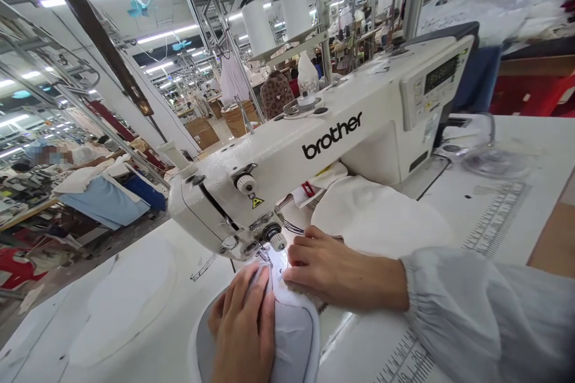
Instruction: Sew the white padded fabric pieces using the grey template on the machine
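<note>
A white Brother sewing machine (332, 131) stands across the table, its needle end at the centre. Under the needle lies a pale grey fabric piece with a white edge (294, 335). My left hand (242, 329) lies flat on this fabric, fingers stretched toward the needle. My right hand (332, 269) rests just right of the needle, fingers curled and pressed onto the fabric's edge. A white fabric bundle (377, 215) is heaped behind my right hand, under the machine's arm.
Two white thread cones (276, 18) stand on a rack behind the machine. The white table (485, 215) has a printed ruler along its right side. A clear plastic item (476, 143) sits at the far right. Other workstations and people fill the background left.
</note>
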`<state>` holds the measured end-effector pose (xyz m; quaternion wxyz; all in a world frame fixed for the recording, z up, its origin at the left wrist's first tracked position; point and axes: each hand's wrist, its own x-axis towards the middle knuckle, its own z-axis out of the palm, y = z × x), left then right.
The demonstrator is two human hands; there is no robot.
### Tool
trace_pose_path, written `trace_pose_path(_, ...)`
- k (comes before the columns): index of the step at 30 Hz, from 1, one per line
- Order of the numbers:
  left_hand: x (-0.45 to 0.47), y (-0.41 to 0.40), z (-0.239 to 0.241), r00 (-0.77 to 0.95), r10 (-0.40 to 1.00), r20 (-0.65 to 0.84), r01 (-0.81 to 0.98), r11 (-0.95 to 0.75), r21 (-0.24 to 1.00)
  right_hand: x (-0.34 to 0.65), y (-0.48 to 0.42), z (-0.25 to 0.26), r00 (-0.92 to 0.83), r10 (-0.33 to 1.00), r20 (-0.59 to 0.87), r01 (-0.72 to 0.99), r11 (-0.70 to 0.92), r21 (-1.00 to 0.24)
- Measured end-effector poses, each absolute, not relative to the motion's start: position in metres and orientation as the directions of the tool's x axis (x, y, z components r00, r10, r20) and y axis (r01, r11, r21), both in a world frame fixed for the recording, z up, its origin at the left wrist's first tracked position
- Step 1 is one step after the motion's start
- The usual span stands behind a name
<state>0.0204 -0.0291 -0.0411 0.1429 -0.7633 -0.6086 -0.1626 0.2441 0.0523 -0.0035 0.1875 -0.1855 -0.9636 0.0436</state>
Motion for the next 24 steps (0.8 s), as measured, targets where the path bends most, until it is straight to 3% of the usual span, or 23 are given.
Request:
trace_pose_path(4,0.025,-0.029,-0.048,0.134,0.891,0.433,0.986,-0.162,0.029,0.245,0.053,-0.005,-0.857,0.384,0.344,0.347,0.923,-0.164)
trace_pose_path(12,0.026,-0.024,-0.051,0.131,0.907,0.401,0.99,-0.138,-0.012,0.247,0.051,-0.003,-0.848,0.394,0.354,0.35,0.918,-0.185)
trace_pose_path(17,0.023,-0.027,-0.04,0.198,0.917,0.347,0.978,-0.206,-0.013,0.26,0.044,-0.001,-0.871,0.304,0.386,0.235,0.948,-0.217)
trace_pose_path(24,0.044,-0.034,-0.031,0.042,0.926,0.375,0.999,-0.038,-0.019,0.27,0.045,-0.005,-0.882,0.269,0.388,0.198,0.957,-0.212)
